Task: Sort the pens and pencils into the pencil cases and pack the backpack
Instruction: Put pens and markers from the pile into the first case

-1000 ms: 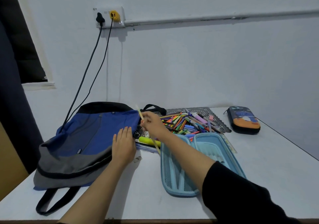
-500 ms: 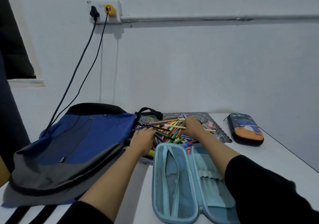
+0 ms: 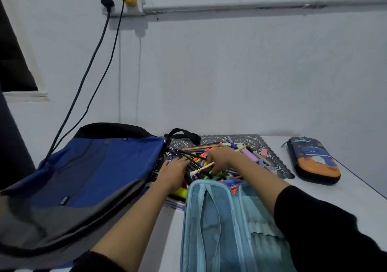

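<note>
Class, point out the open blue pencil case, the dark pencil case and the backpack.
open blue pencil case [image 3: 193,225]: head view, mesh pocket
dark pencil case [image 3: 314,160]: head view, lid
backpack [image 3: 117,167]: head view, blue panel

No legible writing anywhere.
The small tag [image 3: 65,200] on the blue backpack [image 3: 109,167], at eight o'clock, is too blurred to read.

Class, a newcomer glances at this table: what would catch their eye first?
The heap of coloured pens and pencils at mid-table, with the left hand and right hand in it. Nearest lies an open light-blue pencil case; a blue and grey backpack lies flat on the left.
</note>
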